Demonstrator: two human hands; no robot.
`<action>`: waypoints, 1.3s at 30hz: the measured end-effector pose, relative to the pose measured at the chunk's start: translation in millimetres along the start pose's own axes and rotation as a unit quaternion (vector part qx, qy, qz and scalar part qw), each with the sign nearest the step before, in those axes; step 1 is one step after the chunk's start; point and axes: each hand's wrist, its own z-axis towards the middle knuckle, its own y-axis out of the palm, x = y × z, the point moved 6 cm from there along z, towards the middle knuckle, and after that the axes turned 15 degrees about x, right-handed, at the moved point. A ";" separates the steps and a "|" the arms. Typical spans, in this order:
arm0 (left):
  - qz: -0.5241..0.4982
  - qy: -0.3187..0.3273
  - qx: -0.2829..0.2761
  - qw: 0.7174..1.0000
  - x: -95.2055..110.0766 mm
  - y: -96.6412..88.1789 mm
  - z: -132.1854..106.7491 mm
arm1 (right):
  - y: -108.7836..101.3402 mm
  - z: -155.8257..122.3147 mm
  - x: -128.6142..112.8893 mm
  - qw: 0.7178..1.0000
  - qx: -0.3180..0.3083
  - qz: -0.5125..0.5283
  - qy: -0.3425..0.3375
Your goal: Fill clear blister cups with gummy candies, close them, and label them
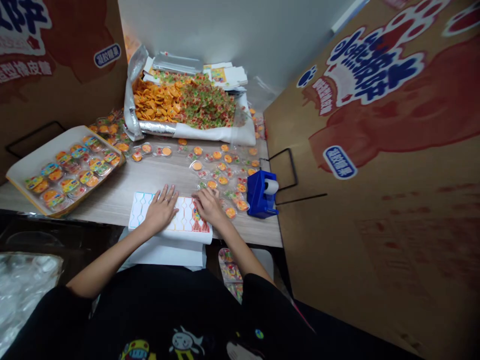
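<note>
My left hand (161,207) lies flat with fingers spread on a white sticker sheet (140,210) at the table's front edge. My right hand (208,205) rests on the right end of the same sheet, fingers curled down on a coloured sticker; what it pinches is too small to name. Several small clear capsules with orange and green sweets (221,172) lie scattered just beyond my right hand.
A cardboard tray (22,167) at left holds several labelled packs. A foil-lined box of orange and green sweets (180,102) stands at the back. A blue tape dispenser (260,192) sits by the right table edge. Large printed cardboard panels (375,150) wall in both sides.
</note>
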 end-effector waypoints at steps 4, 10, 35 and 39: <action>-0.005 -0.003 -0.003 1.000 0.1 -0.2 -0.2 | 7.6 1.5 1.1 1.000 -0.019 -0.011 0.008; -0.016 -0.009 0.002 1.000 0.5 0.6 -0.2 | -0.3 -9.0 -6.3 1.000 0.019 -0.021 -0.007; -0.023 -0.011 0.000 1.000 -0.2 -0.1 1.6 | -18.3 -10.4 0.0 0.997 0.018 -0.028 -0.072; -0.027 -0.013 0.002 1.000 0.4 -1.2 1.6 | -7.7 1.6 -3.9 0.992 -0.023 -0.052 -0.110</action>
